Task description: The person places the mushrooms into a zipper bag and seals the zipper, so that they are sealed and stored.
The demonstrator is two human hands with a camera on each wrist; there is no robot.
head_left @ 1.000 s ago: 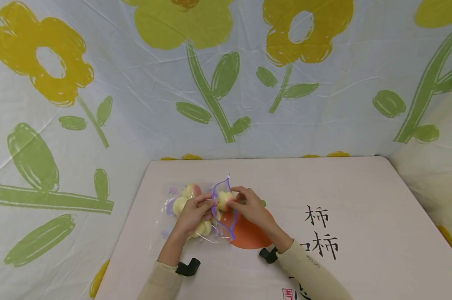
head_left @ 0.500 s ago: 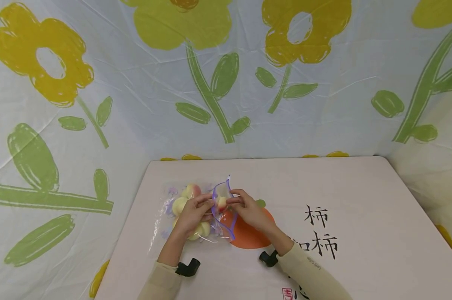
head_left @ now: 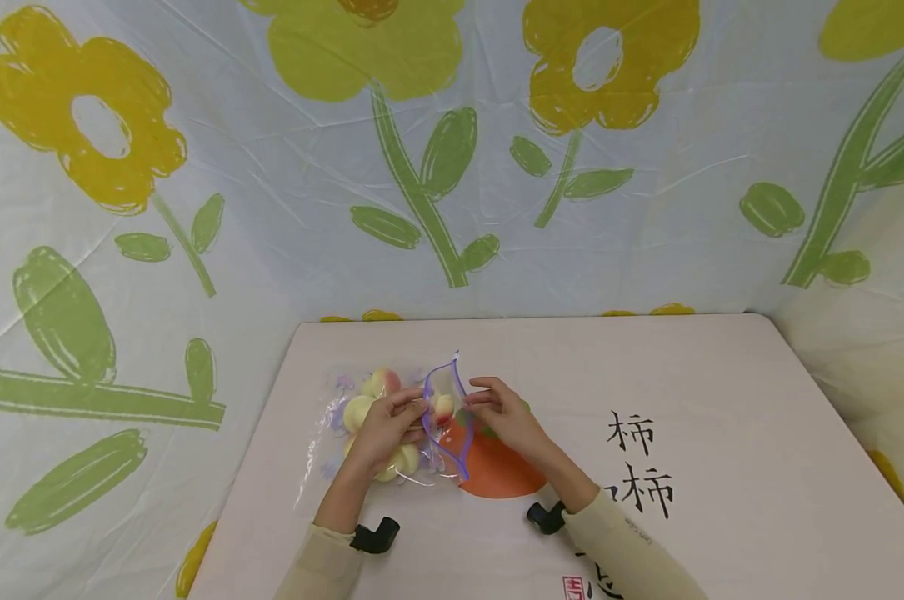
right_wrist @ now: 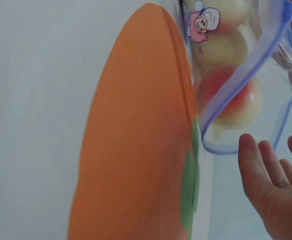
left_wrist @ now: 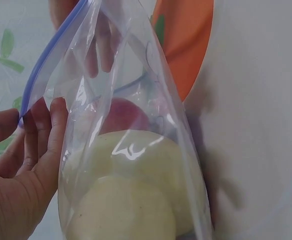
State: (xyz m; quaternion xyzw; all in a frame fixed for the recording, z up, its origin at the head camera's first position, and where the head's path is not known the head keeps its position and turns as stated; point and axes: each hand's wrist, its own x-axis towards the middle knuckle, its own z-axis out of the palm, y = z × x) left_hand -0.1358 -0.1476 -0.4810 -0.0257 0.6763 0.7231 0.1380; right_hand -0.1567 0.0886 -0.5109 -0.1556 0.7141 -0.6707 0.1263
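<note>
A clear zip bag (head_left: 446, 385) with a purple-blue zip rim lies on the left of the table, its mouth gaping to the right. Several pale yellow peaches (head_left: 357, 412) with red blush are inside. One peach (right_wrist: 231, 100) rests just within the mouth. My left hand (head_left: 382, 429) pinches the zip rim between thumb and fingers, as the left wrist view shows. Beside the mouth is my right hand (head_left: 506, 417), fingers extended and holding nothing; in the right wrist view its fingertips (right_wrist: 246, 142) are close to the rim, and I cannot tell whether they touch it.
A printed orange persimmon (head_left: 500, 467) with green leaves decorates the pale tabletop (head_left: 736, 400) under the right hand. Black brush characters (head_left: 635, 429) are printed to the right. Flower-patterned cloth (head_left: 609, 233) walls the table at the back and sides.
My right hand pushed the peach it held through the bag's mouth and let go, then drew back slightly to the right. The left hand kept its hold on the rim.
</note>
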